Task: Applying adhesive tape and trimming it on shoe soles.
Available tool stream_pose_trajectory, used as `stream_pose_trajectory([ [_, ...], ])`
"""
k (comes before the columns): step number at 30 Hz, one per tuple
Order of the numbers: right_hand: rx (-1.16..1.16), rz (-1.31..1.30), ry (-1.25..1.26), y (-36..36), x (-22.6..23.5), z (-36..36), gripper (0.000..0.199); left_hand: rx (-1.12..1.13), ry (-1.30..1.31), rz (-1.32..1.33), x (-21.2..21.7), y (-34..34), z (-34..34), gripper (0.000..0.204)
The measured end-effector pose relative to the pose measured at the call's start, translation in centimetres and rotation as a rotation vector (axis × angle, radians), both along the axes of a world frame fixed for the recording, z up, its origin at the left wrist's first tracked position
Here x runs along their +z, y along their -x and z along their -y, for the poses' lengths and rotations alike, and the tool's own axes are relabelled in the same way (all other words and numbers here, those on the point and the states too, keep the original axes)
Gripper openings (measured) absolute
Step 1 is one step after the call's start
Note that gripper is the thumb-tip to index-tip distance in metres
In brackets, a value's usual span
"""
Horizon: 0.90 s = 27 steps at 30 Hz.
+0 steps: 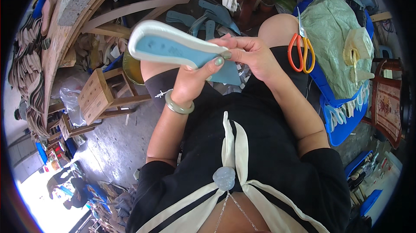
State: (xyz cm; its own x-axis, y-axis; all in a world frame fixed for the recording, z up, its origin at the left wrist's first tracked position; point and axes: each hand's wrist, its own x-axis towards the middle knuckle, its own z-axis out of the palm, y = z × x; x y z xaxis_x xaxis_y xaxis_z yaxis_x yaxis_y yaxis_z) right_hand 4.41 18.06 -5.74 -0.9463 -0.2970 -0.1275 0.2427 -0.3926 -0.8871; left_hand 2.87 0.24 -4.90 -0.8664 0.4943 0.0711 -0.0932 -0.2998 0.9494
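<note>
Up in front of my lap I hold a shoe insole [162,47], pale blue on its face with a thick white covering folded round its edge. My left hand [190,81], with a jade-like bangle at the wrist, grips it from below, thumb on the blue face. At the narrower end the fingers of my right hand [255,57] pinch the white edge beside the left thumb. A flat blue piece [226,76] shows under my hands; whether it belongs to the insole I cannot tell. Scissors [302,34] with orange and yellow handles lie by my right knee.
To the right, a grey-green plastic sheet [323,38] bears a cloudy container [359,44] with yellowish residue. Blue insole pieces [219,14] lie beyond my knees. A wooden stool [97,96] stands left, a patterned chair [387,114] far right, and a wooden bench [65,46] upper left.
</note>
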Motion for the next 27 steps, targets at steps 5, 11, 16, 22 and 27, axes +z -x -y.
stream_pose_trajectory([
  [5,0.136,0.132,0.031,0.5,-0.7,-3.5,0.031,0.018,0.041,0.065,0.5,-0.5,-0.2,0.024],
  [11,-0.057,-0.351,-0.849,-0.9,1.3,-2.4,0.027,-0.044,0.698,-1.033,1.1,0.1,0.0,0.031],
  [16,-0.503,-0.358,-1.412,-3.6,2.0,-8.6,0.045,0.255,0.525,-0.448,-0.4,-0.3,0.6,0.024],
  [22,-0.435,-0.158,-1.575,-6.6,-0.7,-12.9,0.053,0.291,-0.191,0.395,0.4,-0.1,-0.1,0.028],
  [27,-0.540,-0.016,-1.086,-7.5,-1.0,-11.4,0.057,0.417,0.047,0.090,0.1,-0.7,-0.6,0.023],
])
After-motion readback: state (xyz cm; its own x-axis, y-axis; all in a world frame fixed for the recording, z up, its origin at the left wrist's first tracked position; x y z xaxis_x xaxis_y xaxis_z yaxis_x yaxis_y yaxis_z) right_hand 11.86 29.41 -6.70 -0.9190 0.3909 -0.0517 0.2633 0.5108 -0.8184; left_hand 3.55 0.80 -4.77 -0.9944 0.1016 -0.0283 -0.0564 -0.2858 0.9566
